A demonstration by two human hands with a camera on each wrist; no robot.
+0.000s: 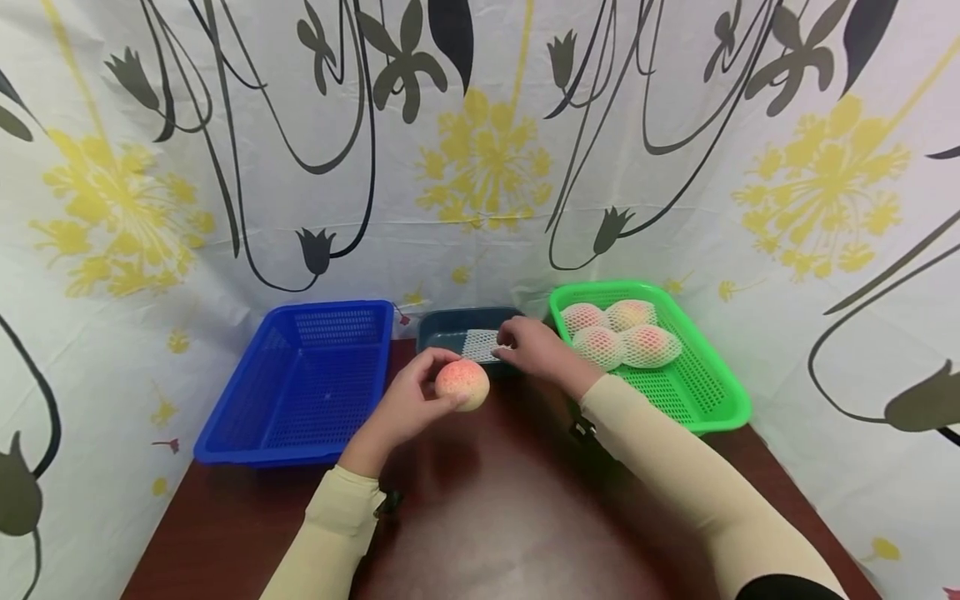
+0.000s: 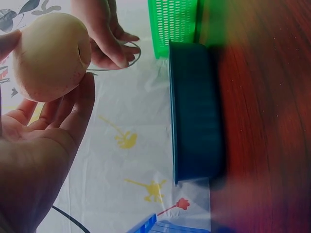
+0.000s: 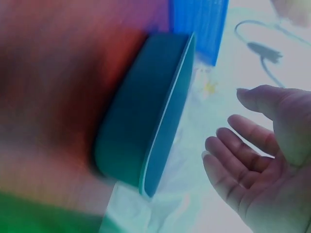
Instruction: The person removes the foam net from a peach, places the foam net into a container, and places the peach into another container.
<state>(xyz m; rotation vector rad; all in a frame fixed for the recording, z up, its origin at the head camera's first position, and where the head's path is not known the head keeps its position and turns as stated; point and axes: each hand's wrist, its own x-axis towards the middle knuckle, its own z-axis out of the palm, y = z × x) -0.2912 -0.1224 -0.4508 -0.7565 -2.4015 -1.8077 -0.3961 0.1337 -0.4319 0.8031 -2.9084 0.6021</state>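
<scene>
Head view: left hand grips bare peach, right hand, empty, loosely curled, hovers by foam netting; seemingly pre-wrapping, next calling for a netting pinch.

White backdrop, possibly plastic sheeting, printed with grey tulips and yellow flower heads, rises behind a glossy, reddish-brown counter reflecting pale light.
</scene>
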